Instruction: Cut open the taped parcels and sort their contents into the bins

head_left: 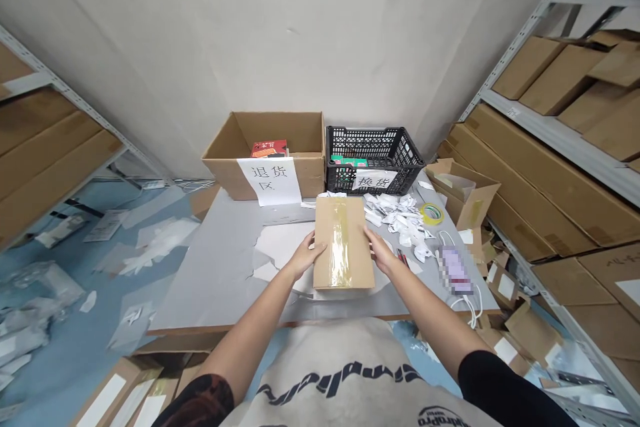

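A brown cardboard box (327, 247), closed with a strip of clear tape down its top, is in front of me over the table. My left hand (305, 255) grips its left side, with the thumb on the top edge. On the opposite side, my right hand (380, 251) presses against the box, fingers along the wall. Under and around the box lies torn white paper (267, 250). Crumpled paper scraps (403, 217) and a roll of yellow tape (431, 214) are beyond my right hand.
At the back of the table (210, 267) stand a large open carton (215, 173) with a paper sign and a black plastic crate (345, 179). A phone (455, 270) with a white cord lies at right. Shelves of cartons (550, 187) flank the table; paper litters the floor.
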Tool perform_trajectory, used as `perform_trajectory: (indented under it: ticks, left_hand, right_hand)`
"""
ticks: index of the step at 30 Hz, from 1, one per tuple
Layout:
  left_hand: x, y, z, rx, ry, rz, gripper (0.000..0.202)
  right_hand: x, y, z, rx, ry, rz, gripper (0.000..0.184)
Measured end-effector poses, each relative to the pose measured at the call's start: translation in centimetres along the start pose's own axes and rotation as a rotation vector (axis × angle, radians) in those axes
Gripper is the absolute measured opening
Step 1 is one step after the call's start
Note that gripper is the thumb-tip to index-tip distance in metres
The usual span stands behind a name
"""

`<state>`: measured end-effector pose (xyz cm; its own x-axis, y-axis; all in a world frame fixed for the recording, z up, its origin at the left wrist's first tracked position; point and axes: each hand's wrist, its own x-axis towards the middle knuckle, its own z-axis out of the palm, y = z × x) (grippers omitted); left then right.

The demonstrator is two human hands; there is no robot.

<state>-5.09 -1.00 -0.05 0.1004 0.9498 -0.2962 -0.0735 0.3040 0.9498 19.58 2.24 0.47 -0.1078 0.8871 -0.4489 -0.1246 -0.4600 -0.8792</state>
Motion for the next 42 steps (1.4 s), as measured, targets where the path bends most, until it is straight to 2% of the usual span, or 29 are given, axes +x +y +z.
perform_trajectory:
  ticks: [4, 7, 10, 12, 15, 19, 22, 25, 28, 30, 33, 36, 38, 39, 42]
  left_hand:
    - [-0.7, -0.2, -0.6, -0.039, 0.017, 0.202, 0.067]
    - [-0.8, -0.3, -0.9, -0.063, 0.017, 0.289, 0.065]
    - [-0.9, -1.1, -0.9, -0.061, 0.031, 0.335, 0.063]
    - [-1.1, -2.0, -0.6, -0.024, 0.081, 0.349, 0.059]
    - [-1.9, -3.7, -0.2, 0.08, 0.146, 0.342, 0.055]
    - [-3.5, -4.8, -0.6, 0.23, 0.137, 0.353, 0.054]
    - [-4.5, -3.9, -1.7, 0.23, 0.076, 0.305, 0.058]
    - [-4.6, -1.9, -2.4, 0.14, 0.021, 0.113, 0.055]
    - [-3.9, 0.3, -2.1, 0.04, 0.003, -0.079, 0.053]
    - [-3.3, 1.4, -1.4, 0.019, -0.005, -0.134, 0.059]
    - [-3.0, 2.5, -0.7, -0.007, -0.027, -0.118, 0.061]
    - [-3.3, 2.6, -1.0, -0.067, -0.088, 0.031, 0.05]
    - [-3.6, 2.0, -1.5, -0.08, -0.145, 0.148, 0.05]
    - [-3.7, 1.5, -1.7, -0.083, -0.164, 0.188, 0.052]
    - [-3.8, -0.3, -2.2, -0.104, -0.159, 0.199, 0.059]
  right_hand:
    - [-0.7, -1.0, -0.6, 0.088, -0.022, -0.088, 0.049]
    - [-0.8, -1.9, -0.7, 0.184, 0.004, -0.159, 0.049]
    - [-0.7, -2.1, -0.9, 0.282, 0.03, -0.201, 0.05]
    - [-0.6, -1.5, -0.9, 0.307, 0.032, -0.197, 0.049]
    - [-0.4, -0.2, -0.9, 0.267, 0.052, -0.177, 0.046]
    - [-0.4, 0.7, -1.1, 0.179, 0.042, -0.153, 0.049]
    - [-1.0, 0.2, -1.5, 0.091, 0.018, -0.076, 0.046]
    - [-1.9, -0.9, -1.6, 0.002, -0.008, -0.024, 0.046]
    - [-2.4, -2.1, -0.9, -0.035, -0.046, -0.014, 0.044]
    - [-2.3, -2.7, -0.2, -0.048, -0.077, -0.029, 0.042]
    - [-2.5, -3.7, 0.1, -0.035, -0.108, -0.082, 0.039]
    - [-3.2, -4.4, -0.9, -0.007, -0.17, -0.201, 0.04]
    - [-3.8, -4.4, -1.9, 0.02, -0.222, -0.287, 0.046]
    - [-3.9, -4.1, -2.3, 0.044, -0.238, -0.301, 0.043]
    - [-3.9, -2.2, -2.8, 0.106, -0.198, -0.208, 0.027]
